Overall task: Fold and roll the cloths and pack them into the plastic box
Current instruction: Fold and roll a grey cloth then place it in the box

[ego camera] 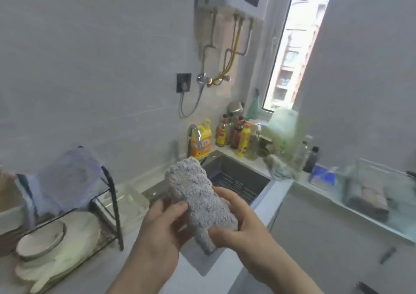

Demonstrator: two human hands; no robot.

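A fluffy grey cloth (198, 194), rolled into a thick bundle, is held up in front of me over the counter edge. My left hand (162, 224) grips its lower left side with the thumb on top. My right hand (238, 221) wraps its lower right side. Its upper end sticks up free above both hands. A clear plastic box (129, 200) sits on the counter to the left of the sink, behind my left hand. At the far right a second clear box (369, 194) holds rolled cloths; the picture is blurred there.
A black dish rack (110, 194) with plates (42, 239) stands at the left. The steel sink (236, 176) and tap (194, 136) lie behind the cloth. Bottles (238, 136) crowd the corner by the window. A crumpled rag (279, 167) lies right of the sink.
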